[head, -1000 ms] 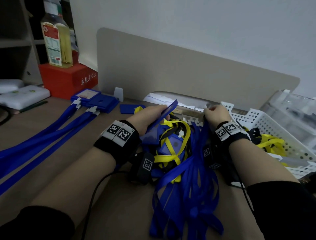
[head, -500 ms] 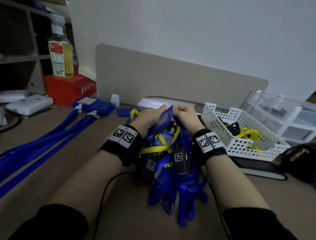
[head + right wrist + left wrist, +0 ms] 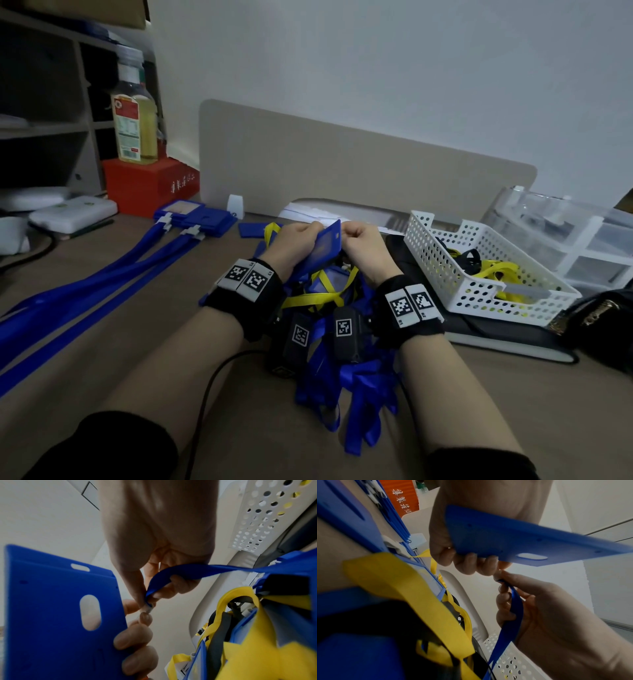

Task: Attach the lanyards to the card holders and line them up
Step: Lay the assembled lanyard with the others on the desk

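Note:
My left hand [image 3: 298, 240] grips a blue card holder [image 3: 322, 247] by its side edge and holds it upright above the pile. Its slot [image 3: 80, 567] shows at the top in the right wrist view. My right hand [image 3: 359, 237] pinches the clip end of a blue lanyard [image 3: 197, 568] right next to the holder's edge, touching the left fingertips [image 3: 145, 618]. In the left wrist view the holder [image 3: 522, 536] lies above the right hand [image 3: 539, 601], and the lanyard [image 3: 515, 608] trails down. A tangled pile of blue and yellow lanyards [image 3: 342, 370] lies under both wrists.
Several finished blue holders [image 3: 195, 219] lie at the back left, their lanyards [image 3: 102, 281] stretched toward me. A white perforated basket [image 3: 479, 294] with yellow lanyards stands on the right, with clear drawers [image 3: 565, 236] behind it. A red box [image 3: 147, 185] with a bottle [image 3: 133, 126] on it stands at the back left.
My right hand came left from the basket's edge with a blue lanyard end and now meets my left hand at the card holder. The left hand has kept hold of the holder.

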